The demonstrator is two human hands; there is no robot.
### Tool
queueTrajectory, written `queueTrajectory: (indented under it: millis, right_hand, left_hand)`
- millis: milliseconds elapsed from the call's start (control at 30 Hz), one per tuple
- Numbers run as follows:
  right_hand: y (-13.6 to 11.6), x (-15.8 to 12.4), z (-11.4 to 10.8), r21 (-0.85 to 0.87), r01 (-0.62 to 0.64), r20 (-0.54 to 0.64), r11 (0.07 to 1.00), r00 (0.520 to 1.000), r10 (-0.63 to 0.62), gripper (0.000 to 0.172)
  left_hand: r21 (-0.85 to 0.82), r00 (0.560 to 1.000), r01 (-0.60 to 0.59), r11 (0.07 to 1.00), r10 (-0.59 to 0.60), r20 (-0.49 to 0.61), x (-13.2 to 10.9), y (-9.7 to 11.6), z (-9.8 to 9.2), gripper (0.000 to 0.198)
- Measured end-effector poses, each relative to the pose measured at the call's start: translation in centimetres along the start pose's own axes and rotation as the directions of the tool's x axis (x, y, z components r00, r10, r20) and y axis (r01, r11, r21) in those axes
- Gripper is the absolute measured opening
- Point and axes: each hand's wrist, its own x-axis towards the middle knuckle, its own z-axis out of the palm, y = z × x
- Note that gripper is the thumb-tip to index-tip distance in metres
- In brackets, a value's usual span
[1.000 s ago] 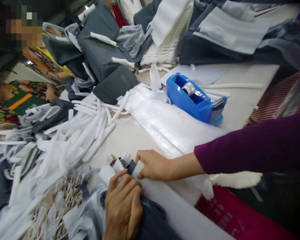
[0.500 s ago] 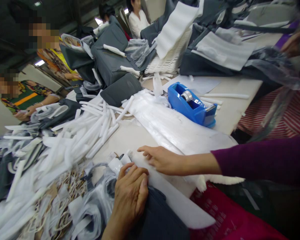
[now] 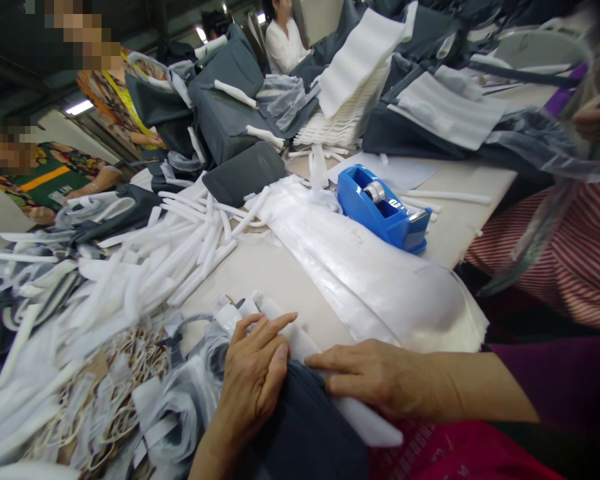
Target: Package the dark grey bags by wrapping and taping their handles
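Left hand [image 3: 257,377], fingers loosely spread, is resting on the dark gray bag [image 3: 310,427]. Right hand [image 3: 383,379] is touching the white foam strip [image 3: 367,423] lying along the bag; whether it's gripping, I cannot tell.

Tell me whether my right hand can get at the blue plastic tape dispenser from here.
Probably yes: only glossy white plastic sheeting, lying low, seems to separate your right hand from the blue plastic tape dispenser, whose near side looks unblocked.

Left fingers [image 3: 279,324] splayed, palm down; right fingers [image 3: 334,359] leftward, index outstretched
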Motion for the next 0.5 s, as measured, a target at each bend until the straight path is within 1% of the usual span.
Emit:
queueTrajectory:
  millis: [67,133,167,233,300,367,433,500]
  right_hand:
    - [0.2,0.3,1.2,0.144,-0.055,-0.056,0.988,0.996,0.063,0.026]
    - [0.3,0.4,2.1,0.289,-0.093,-0.106,0.953,0.986,0.128,0.024]
    - [0.3,0.4,2.4,0.338,-0.107,-0.126,0.935,0.979,0.158,0.024]
    - [0.1,0.3,2.6,0.377,-0.125,-0.146,0.918,0.97,0.192,0.021]
    - [-0.3,-0.2,2.4,0.337,-0.143,-0.13,0.931,0.972,0.196,0.02]
    - [-0.9,-1.0,2.0,0.224,-0.181,-0.126,0.958,0.969,0.212,0.026]
    - [-1.3,-1.9,1.5,0.132,-0.214,-0.157,0.968,0.96,0.233,0.035]
    - [-1.5,-2.5,1.1,0.141,-0.202,-0.172,0.969,0.959,0.225,0.04]
  left_hand:
    - [-0.013,1.0,0.009,1.0,-0.009,0.009,0.0,0.0,-0.1,0.032]
    - [-0.025,0.999,0.016,1.0,-0.016,0.034,0.1,0.0,-0.1,0.033]
    - [-0.029,0.998,0.019,0.999,-0.017,0.054,0.2,0.1,-0.2,0.033]
    - [-0.024,0.995,0.033,0.999,-0.031,0.091,0.4,0.3,-0.1,0.034]
    - [-0.012,0.993,0.049,0.999,-0.048,0.109,0.5,0.4,0.0,0.035]
    - [-0.004,0.993,0.054,0.999,-0.053,0.105,0.6,0.5,0.1,0.035]
    - [-0.003,0.994,0.048,0.999,-0.047,0.102,0.6,0.5,0.2,0.034]
    - [-0.004,0.994,0.042,0.999,-0.041,0.101,0.5,0.5,0.2,0.034]
